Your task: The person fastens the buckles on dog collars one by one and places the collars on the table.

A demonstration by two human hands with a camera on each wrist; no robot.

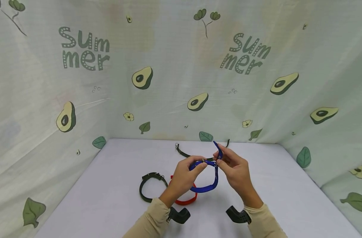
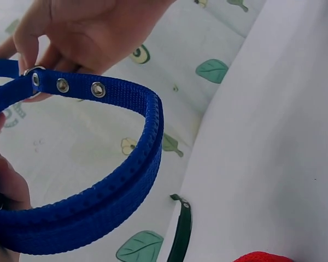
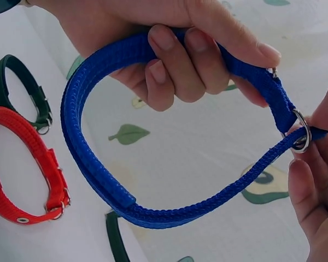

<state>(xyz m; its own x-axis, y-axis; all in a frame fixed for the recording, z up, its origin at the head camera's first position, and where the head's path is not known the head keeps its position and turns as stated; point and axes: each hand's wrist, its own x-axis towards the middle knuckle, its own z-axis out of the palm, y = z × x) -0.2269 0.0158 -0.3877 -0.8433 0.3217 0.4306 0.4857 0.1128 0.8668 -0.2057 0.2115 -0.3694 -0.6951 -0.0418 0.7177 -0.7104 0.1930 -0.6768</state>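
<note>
A blue webbing collar point(image 1: 204, 189) with metal eyelets is held up over the table, bent into a loop. My left hand point(image 1: 184, 173) curls its fingers around the band near the buckle end, its thumb lying along the strap. On the other side, my right hand point(image 1: 236, 170) pinches the strap beside a metal ring point(image 3: 302, 134). The strap passes through this ring, and its free tip point(image 1: 216, 145) sticks up past the right fingers. Round eyelets point(image 2: 98, 89) show along the band in the left wrist view.
On the white table point(image 1: 118, 185), a red collar point(image 1: 187, 201) lies looped partly behind the left hand. A dark green looped collar point(image 1: 145, 196) lies left of it. Another dark green collar point(image 1: 182, 153) stretches out behind the hands. Patterned cloth point(image 1: 169, 49) surrounds the table's back and sides.
</note>
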